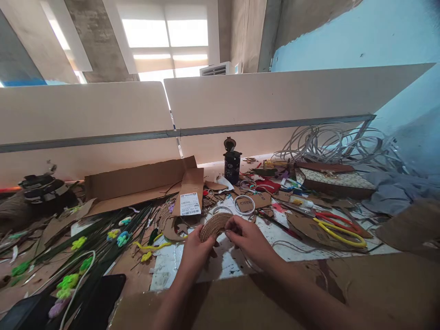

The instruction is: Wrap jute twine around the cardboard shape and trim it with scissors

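A curved brown piece wound with twine [216, 226] is held between my two hands above the cluttered table. My left hand [199, 245] grips its left end, thumb on top. At the right end, my right hand [242, 233] has thumb and fingertips pinched together by the twine edge; a thin strand hangs below that hand. Just beyond the piece lie a white ring [244, 205] and cut cardboard [261, 200]. Left of it is a cardboard ring shape [170, 229], partly covered by other scraps.
An open cardboard box [137, 185] stands at the back left, a black bottle [232, 167] at the back centre. To the right lie yellow-handled scissors [340, 233], red-handled scissors [338, 220] and a patterned bag [333, 178]. Fuzzy flowers [68, 282] lie left.
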The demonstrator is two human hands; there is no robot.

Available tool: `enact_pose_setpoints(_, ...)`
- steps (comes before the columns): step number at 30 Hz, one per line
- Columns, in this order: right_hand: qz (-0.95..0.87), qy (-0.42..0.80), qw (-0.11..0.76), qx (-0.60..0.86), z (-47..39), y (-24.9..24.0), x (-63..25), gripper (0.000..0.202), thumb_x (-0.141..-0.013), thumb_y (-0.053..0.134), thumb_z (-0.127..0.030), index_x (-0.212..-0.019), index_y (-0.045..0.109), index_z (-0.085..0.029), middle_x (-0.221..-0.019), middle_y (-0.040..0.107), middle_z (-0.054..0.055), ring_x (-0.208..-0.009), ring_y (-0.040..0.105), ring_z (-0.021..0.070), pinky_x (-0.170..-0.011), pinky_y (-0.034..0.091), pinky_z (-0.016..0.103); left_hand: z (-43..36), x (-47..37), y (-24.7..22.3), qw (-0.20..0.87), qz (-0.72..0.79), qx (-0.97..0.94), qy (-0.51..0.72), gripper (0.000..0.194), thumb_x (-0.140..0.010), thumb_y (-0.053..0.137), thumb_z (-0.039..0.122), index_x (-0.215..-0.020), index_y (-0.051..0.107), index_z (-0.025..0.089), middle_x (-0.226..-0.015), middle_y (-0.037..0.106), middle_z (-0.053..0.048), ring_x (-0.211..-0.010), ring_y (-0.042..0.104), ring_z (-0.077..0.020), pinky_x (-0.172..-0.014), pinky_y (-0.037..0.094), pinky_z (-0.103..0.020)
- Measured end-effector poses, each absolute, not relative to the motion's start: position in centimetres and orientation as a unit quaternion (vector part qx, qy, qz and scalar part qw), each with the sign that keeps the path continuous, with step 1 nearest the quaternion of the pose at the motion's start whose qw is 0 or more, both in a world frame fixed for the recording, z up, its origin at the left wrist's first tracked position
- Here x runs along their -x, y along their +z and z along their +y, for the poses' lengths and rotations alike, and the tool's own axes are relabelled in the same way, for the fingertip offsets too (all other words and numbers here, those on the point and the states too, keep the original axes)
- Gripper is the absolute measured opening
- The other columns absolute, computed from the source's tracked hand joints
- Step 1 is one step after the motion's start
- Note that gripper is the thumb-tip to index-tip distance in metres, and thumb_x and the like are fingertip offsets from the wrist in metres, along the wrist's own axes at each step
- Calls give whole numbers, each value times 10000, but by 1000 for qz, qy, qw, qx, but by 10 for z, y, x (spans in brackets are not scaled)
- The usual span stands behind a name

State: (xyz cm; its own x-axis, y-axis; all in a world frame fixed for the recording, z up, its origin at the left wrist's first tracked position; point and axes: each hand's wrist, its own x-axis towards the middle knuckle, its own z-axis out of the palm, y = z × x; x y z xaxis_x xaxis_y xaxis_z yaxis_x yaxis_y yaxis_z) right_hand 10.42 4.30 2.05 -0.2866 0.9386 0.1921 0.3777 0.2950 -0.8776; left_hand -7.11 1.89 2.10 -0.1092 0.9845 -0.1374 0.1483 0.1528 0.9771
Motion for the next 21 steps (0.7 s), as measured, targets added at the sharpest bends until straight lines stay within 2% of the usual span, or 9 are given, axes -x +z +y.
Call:
enact_pose_setpoints(4, -768, 274, 360, 454, 45, 23, -106, 78, -834, 646, -135, -823, 637, -212, -865, 683, 16, -814, 620, 201, -733, 436, 306, 20, 71, 19, 472, 601, -480, 430, 196, -741, 680, 310, -867, 606, 179, -593, 637, 26, -388, 574, -115, -353, 375, -176)
enact_pose_setpoints(9, -791, 205, 357, 452, 44, 22, -106, 103, -866, 670, -129, -818, 627, -209, -876, 665, 28, -836, 616, 209, -751, 427, 312, 20, 70, 16, 472, 603, -483, 425, 190, -733, 686, 298, -862, 610, 180, -604, 657, 16, -379, 564, -109, -354, 386, -176)
enact_pose_setpoints(21, -779, 204, 367, 465, 45, 17, -103, 138, -867, 679, -117, -786, 598, -194, -821, 633, 10, -794, 597, 195, -717, 395, 287, 20, 68, 17, 475, 591, -485, 435, 192, -719, 703, 321, -807, 602, 184, -559, 628, 31, -360, 536, -109, -343, 385, -194)
